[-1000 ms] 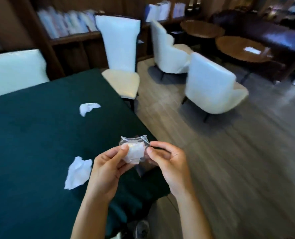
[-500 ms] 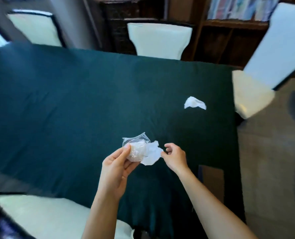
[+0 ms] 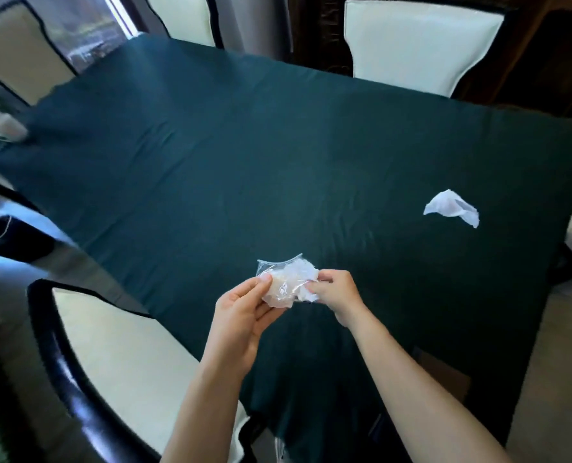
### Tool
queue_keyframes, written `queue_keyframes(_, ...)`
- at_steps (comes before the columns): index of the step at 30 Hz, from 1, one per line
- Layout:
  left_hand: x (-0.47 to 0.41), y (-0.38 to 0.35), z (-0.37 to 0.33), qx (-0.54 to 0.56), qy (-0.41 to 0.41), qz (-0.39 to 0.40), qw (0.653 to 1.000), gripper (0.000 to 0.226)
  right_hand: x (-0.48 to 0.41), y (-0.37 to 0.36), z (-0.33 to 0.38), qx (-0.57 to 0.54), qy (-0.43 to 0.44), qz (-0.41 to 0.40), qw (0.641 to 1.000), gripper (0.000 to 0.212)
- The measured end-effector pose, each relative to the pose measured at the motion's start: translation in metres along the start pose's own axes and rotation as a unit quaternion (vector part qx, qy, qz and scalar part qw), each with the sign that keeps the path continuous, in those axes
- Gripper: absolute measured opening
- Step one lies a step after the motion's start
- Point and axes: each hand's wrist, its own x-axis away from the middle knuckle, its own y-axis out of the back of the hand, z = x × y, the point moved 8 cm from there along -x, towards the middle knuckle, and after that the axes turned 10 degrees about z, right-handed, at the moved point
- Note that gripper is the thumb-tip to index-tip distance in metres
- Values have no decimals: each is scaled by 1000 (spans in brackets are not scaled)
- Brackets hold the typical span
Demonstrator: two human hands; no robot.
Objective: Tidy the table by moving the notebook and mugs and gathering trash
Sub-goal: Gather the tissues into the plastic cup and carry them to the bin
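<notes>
Your left hand [image 3: 241, 315] pinches a small clear plastic bag [image 3: 279, 272] stuffed with white tissue, while your right hand [image 3: 336, 292] grips a crumpled tissue [image 3: 306, 285] at the bag's mouth, both held just above the near edge of the green tablecloth [image 3: 244, 162]. If you push too hard, the thin bag could split or the wad could slip out and fall over the edge. One more tissue scrap [image 3: 451, 208] lies well apart to your right, easy to forget; no notebook or mugs are visible.

Two hands [image 3: 241, 315] [image 3: 336, 292], one clear bag [image 3: 286, 284], one loose tissue [image 3: 451, 208], one table [image 3: 244, 155], four chairs [image 3: 421, 45]
</notes>
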Motion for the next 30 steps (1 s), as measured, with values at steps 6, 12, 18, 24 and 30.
queue_keyframes(6,-15,-33,3,-21,-4,36,999,26,58,11,67,-88,125,173,973,18)
queue_keyframes(12,-30,-78,7,-42,18,99,994,25,82,53,98,-121,134,239,954,31)
queue_keyframes(18,-51,-125,16,17,53,187,981,27,77,107,95,-143,186,16,972,36)
queue_keyframes(24,-80,-149,26,15,66,214,974,31,73,138,100,-65,199,-39,977,36)
queue_keyframes(30,-114,-158,28,22,81,166,983,30,39,172,97,-192,142,111,965,29)
